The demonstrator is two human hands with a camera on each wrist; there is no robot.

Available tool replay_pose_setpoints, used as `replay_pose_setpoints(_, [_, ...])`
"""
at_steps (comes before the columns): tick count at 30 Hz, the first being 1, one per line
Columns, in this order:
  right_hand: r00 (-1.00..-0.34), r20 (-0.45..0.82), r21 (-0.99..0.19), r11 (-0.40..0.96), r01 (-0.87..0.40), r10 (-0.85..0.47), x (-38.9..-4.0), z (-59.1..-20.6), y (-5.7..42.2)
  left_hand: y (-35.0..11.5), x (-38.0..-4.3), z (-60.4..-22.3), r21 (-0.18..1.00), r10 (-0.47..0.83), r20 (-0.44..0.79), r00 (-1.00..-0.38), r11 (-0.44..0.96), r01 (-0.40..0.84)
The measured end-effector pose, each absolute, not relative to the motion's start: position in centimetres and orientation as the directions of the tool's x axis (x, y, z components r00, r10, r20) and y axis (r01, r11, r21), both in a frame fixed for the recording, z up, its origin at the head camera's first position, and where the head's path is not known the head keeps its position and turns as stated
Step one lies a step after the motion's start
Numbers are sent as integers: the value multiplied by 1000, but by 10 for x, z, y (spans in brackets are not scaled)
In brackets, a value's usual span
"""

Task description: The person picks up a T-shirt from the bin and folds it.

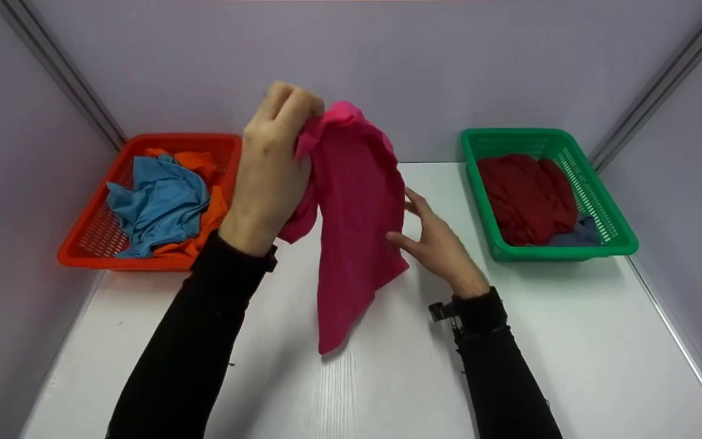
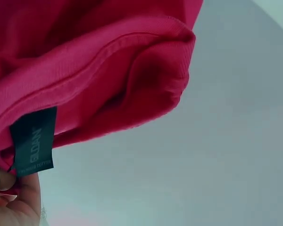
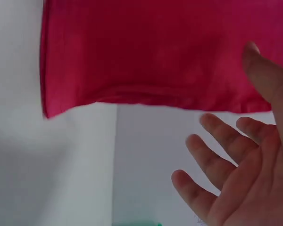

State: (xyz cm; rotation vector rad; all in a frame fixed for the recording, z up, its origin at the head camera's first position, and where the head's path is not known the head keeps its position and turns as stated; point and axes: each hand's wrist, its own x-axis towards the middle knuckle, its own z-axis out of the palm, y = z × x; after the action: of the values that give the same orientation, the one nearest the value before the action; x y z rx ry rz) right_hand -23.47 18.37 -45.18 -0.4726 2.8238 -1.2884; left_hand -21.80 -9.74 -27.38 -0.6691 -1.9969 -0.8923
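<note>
A bright pink T-shirt (image 1: 360, 201) hangs above the white table, its lower end tapering to a point. My left hand (image 1: 275, 161) pinches it at the top, by the neckline. In the left wrist view, the ribbed collar (image 2: 108, 52) droops in a fold, and a dark neck label (image 2: 34, 141) sits beside the pinching fingers. At the shirt's right edge is my right hand (image 1: 439, 247), thumb and fingers spread. The right wrist view shows the thumb in front of the cloth and the other fingers just beyond its edge, none of them curled round it.
An orange-red basket (image 1: 83, 244) at the back left holds blue and orange cloths. A green basket (image 1: 570, 251) at the back right holds dark red cloth (image 1: 524, 198) and some grey-blue cloth. Pale panels (image 1: 387, 61) wall in the white table (image 1: 570, 341) at the back and sides.
</note>
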Motion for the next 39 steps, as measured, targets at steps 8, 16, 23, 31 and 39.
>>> replay_pose_setpoints(8, [-962, 236, -723, 635, -270, -139, -240, -459, 180, -112, -220, -287, 365, 116, 816, -566, 656, 661])
replay_pose_setpoints(16, [-588, 788, -421, 856, -300, 181, -236, -448, 197, -143, -230, -306, 453, 31, 721, -692, 735, 505])
replay_pose_setpoints(23, [-341, 938, -200, 903, -379, 64, -244, -430, 211, -167, -244, -334, 457, 36, 664, -747, 771, 444])
replay_pose_setpoints(31, [-355, 885, 181, 925, -334, -301, -273, -411, 211, -183, -271, -364, 453, 30, 553, -833, 828, 331])
replay_pose_setpoints(39, [-480, 737, 332, 874, -355, -475, -307, -433, 193, -184, -294, -400, 392, 102, 438, -893, 872, 292])
